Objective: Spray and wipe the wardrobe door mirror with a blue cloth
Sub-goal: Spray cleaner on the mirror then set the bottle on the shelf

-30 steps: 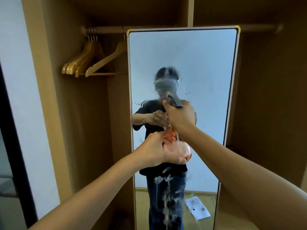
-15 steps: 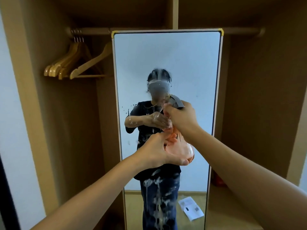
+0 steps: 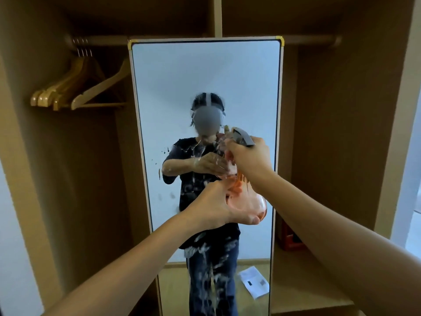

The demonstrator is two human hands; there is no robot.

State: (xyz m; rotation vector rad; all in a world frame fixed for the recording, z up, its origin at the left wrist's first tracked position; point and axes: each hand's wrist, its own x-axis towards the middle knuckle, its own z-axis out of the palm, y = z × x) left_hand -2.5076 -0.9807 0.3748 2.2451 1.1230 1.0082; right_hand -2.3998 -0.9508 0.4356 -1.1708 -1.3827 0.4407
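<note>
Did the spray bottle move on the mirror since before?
Yes. The spray bottle has drifted right, from near the middle of the mirror toward its right edge.

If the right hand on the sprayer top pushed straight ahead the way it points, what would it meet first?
Most likely the mirror: the right hand grips the top of the spray bottle, aimed at the wet glass, and nothing shows between them. The gap is hard to judge from this one view.

Wooden hangers [image 3: 75, 92] on a rail [image 3: 102, 39], red object [image 3: 290, 236] on the wardrobe floor [image 3: 303, 281]
</note>
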